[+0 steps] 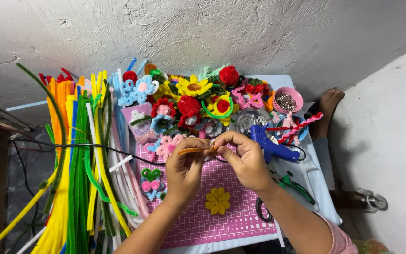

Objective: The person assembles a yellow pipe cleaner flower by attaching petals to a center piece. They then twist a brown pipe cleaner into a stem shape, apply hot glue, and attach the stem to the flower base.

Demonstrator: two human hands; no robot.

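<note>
Orange chenille stem (pixel 191 150), short and fuzzy, lies level between both hands above the pink cutting mat (pixel 240 221). The left hand (pixel 184 167) comes in from 7 o'clock, wrist bent up, fingers curled, thumb and forefinger pinching the stem's left part. The right hand (pixel 243 157) enters from 4 o'clock, forearm slanting across the mat, its fingertips pinching the stem's right end where it meets the left hand's fingers; the two hands touch at the tips.

At 6 o'clock of the hands a yellow pipe-cleaner flower (pixel 217 199) lies flat on the mat. At 3 o'clock a blue glue gun (pixel 269 143) rests on its side, with green-handled pliers (pixel 294 183) just below it. At 12 o'clock sits a heap of finished pipe-cleaner flowers (pixel 191 101), and at 9 o'clock a long bundle of coloured chenille stems (pixel 78 178).
</note>
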